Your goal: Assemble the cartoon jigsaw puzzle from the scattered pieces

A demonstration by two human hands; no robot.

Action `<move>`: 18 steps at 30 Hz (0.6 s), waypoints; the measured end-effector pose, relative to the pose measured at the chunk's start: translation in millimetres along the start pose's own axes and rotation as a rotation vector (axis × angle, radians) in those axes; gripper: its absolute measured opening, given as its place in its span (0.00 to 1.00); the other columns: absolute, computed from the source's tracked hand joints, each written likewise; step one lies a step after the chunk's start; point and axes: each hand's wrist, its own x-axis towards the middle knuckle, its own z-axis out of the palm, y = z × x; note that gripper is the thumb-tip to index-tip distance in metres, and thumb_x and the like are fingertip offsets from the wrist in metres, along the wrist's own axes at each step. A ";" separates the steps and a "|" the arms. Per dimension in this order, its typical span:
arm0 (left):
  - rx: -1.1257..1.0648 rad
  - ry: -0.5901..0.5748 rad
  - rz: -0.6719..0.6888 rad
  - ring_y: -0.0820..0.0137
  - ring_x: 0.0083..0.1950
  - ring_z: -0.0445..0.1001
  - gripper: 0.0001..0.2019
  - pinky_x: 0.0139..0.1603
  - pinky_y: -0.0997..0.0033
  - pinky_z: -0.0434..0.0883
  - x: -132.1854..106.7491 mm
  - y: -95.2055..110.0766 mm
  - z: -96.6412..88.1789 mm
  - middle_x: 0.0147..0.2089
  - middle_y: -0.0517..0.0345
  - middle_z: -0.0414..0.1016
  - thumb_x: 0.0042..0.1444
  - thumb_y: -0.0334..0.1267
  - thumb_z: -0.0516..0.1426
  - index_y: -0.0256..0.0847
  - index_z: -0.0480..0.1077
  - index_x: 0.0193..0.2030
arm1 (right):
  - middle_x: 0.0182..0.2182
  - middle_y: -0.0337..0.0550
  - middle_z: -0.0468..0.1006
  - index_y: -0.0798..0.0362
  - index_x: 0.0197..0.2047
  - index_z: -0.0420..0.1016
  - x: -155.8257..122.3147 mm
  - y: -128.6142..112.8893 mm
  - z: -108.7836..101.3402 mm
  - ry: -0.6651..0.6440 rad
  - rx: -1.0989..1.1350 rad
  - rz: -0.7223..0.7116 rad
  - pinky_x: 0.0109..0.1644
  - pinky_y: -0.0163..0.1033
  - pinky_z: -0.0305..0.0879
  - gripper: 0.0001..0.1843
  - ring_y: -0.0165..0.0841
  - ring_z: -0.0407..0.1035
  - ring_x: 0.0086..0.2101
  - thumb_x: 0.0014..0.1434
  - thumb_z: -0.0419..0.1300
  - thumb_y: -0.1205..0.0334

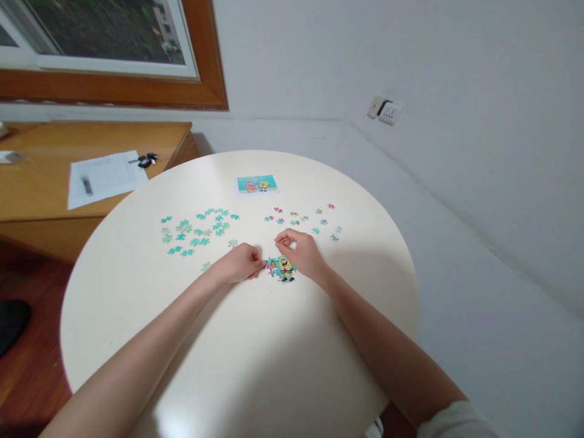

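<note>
A small joined cluster of jigsaw pieces (pixel 283 267) with a yellow cartoon figure lies near the middle of the round cream table (pixel 237 365). My left hand (pixel 241 263) rests curled on the table with its fingertips touching the cluster's left edge. My right hand (pixel 300 250) sits just right of the cluster, fingers pinched together above it; whether a piece is in the pinch I cannot make out. Loose teal pieces (pixel 198 232) are spread to the left, and mixed pink and teal pieces (pixel 303 219) lie beyond my right hand.
A small reference picture (pixel 256 184) lies at the table's far side. To the left stands a wooden desk (pixel 41 188) with a sheet of paper (pixel 104 176) and keys (pixel 146 160). A white wall with a socket (pixel 387 111) runs close on the right.
</note>
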 end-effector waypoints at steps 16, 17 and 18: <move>0.027 0.028 -0.030 0.75 0.15 0.57 0.16 0.23 0.72 0.55 -0.9 8.7 0.2 0.10 0.64 0.60 0.51 0.37 0.54 0.40 0.61 0.14 | 0.26 0.38 0.77 0.53 0.28 0.73 -0.4 -0.9 -1.1 0.006 -0.005 0.000 0.40 0.36 0.68 0.05 0.29 0.70 0.30 0.50 0.55 0.66; 0.033 0.030 -0.029 0.74 0.15 0.57 0.16 0.23 0.72 0.55 -0.8 8.6 0.6 0.11 0.64 0.60 0.51 0.37 0.54 0.40 0.62 0.14 | 0.26 0.38 0.77 0.53 0.28 0.73 -0.3 -1.5 -1.4 0.004 -0.007 0.001 0.40 0.36 0.68 0.05 0.29 0.70 0.30 0.50 0.55 0.67; 0.038 0.034 -0.026 0.74 0.15 0.57 0.16 0.22 0.72 0.55 -0.7 8.4 0.9 0.11 0.64 0.60 0.51 0.37 0.54 0.40 0.62 0.13 | 0.26 0.38 0.77 0.53 0.28 0.73 -0.3 -2.0 -1.6 0.003 -0.008 0.002 0.40 0.36 0.68 0.05 0.29 0.70 0.30 0.50 0.55 0.67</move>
